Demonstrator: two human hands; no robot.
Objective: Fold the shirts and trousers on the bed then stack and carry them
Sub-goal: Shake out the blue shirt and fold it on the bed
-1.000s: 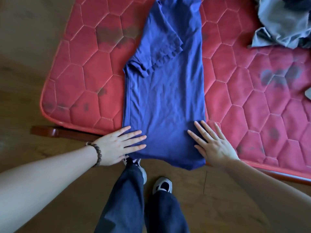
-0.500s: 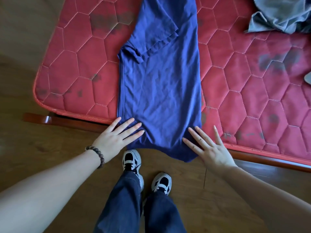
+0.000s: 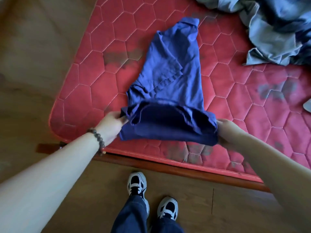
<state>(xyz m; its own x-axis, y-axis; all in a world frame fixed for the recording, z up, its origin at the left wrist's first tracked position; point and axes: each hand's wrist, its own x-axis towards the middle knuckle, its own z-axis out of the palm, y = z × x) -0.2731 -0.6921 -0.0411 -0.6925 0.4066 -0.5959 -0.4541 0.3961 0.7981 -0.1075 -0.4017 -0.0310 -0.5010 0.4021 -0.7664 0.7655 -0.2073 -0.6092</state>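
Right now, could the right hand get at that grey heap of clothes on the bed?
Probably not at once: the right hand grips the blue shirt's lifted hem, as does the left hand. The grey clothes lie far off at the mattress's far right, though nothing blocks the way.

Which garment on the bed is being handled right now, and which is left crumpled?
The blue shirt, mid-mattress: the left hand and right hand grip its lifted near hem. The grey clothes lie crumpled and untouched at the far right.
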